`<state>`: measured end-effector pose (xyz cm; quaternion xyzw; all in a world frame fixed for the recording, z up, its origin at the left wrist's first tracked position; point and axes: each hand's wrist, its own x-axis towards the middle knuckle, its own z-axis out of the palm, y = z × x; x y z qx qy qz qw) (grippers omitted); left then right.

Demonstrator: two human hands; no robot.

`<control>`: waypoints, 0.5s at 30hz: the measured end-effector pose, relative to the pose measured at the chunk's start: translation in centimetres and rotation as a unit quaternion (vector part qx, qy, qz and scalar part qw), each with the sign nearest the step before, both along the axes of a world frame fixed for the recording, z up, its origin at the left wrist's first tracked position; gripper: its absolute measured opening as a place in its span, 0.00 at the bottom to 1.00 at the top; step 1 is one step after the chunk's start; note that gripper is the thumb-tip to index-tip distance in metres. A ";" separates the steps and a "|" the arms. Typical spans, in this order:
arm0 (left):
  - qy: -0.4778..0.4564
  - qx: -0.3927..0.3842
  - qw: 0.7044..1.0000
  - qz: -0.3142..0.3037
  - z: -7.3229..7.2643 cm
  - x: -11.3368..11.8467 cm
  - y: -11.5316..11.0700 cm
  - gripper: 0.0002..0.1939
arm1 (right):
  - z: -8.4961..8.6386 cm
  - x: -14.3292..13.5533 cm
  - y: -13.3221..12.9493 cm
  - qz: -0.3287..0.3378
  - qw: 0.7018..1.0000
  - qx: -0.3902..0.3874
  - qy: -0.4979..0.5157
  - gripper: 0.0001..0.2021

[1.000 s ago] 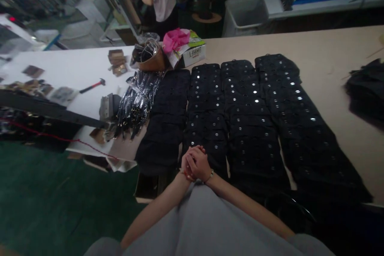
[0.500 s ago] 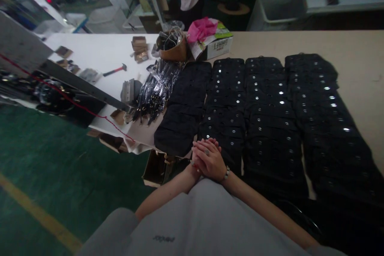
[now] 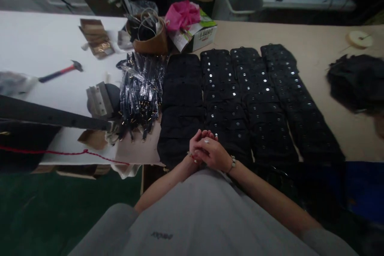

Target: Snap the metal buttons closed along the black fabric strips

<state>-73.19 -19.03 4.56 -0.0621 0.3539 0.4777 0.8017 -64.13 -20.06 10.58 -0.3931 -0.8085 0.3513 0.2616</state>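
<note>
Garment workshop | bench with rows of snap-studded black fabric pieces at 12 o'clock | hammer, bagged hardware at 10 | green floor at 8

The single head-worn camera looks forward and steeply down, close over the table's near edge.

Black fabric pieces studded with small metal snaps lie flat in four overlapping columns, running from the table's near edge toward its far edge; the leftmost column shows no snaps. The near-edge pieces lie under the clasped hands
</note>
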 end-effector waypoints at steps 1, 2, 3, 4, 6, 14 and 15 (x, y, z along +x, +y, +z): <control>-0.012 -0.004 1.000 -0.012 -0.1 -0.8 0.6 0.16 | 0.7 -0.7 0.6 -0.002 0.999 -0.044 -0.014 0.11; -0.022 -0.008 0.999 -0.025 0.0 -1.7 1.2 0.16 | 1.2 -1.2 1.1 -0.003 0.996 -0.091 -0.023 0.10; -0.031 -0.012 0.999 -0.040 0.0 -2.4 1.6 0.15 | 1.7 -1.6 1.6 -0.006 0.990 -0.137 -0.024 0.09; -0.040 -0.018 0.998 -0.054 0.1 -3.2 2.0 0.15 | 2.0 -2.0 2.0 -0.010 0.983 -0.182 -0.020 0.08; -0.046 -0.030 0.996 -0.069 0.2 -4.5 2.6 0.16 | 1.8 -2.4 2.1 -0.041 0.966 -0.257 0.010 0.07; 0.188 0.236 0.943 -0.138 -0.2 -5.8 2.0 0.23 | -5.9 -5.6 -1.0 -0.475 0.672 -0.412 0.392 0.16; 0.241 0.317 0.900 -0.176 0.0 -5.7 1.7 0.21 | -6.8 -6.0 -1.1 -0.438 0.664 -0.450 0.405 0.17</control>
